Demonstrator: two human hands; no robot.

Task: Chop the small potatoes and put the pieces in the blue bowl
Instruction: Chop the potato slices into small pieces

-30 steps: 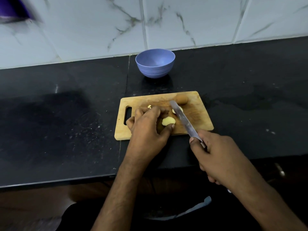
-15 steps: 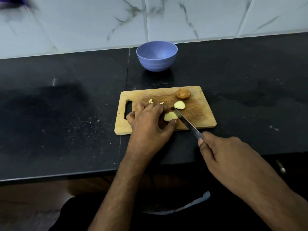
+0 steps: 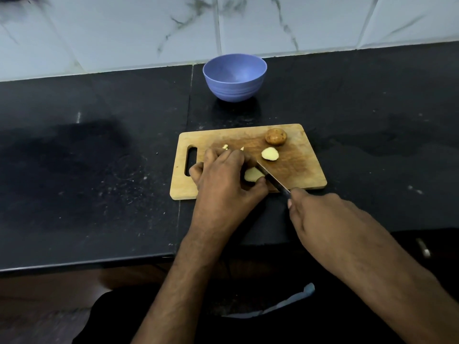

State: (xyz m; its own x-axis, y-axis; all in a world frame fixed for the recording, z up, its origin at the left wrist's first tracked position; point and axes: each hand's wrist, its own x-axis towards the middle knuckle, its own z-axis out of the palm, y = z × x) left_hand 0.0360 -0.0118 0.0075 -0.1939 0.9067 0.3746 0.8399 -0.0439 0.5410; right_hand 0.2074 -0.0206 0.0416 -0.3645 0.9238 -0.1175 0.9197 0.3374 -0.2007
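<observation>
A wooden cutting board (image 3: 303, 170) lies on the black counter. My left hand (image 3: 223, 177) pinches a pale potato piece (image 3: 252, 174) against the board. My right hand (image 3: 320, 219) grips a knife (image 3: 273, 181) by the handle, and its blade lies against that piece. A cut potato half (image 3: 270, 154) rests near the board's middle, and a whole brown potato (image 3: 275, 136) sits at the far right corner. Small offcuts (image 3: 225, 146) peek out beyond my left fingers. The blue bowl (image 3: 234, 76) stands behind the board, nothing visible inside.
The black counter (image 3: 99, 170) stretches left and right of the board, with a seam (image 3: 188, 115) running back to the white marble-tiled wall (image 3: 298, 23). Its front edge runs just below my forearms.
The knife has slid back and down, from over the cut half to the piece under my left hand. My left hand stays put on the board.
</observation>
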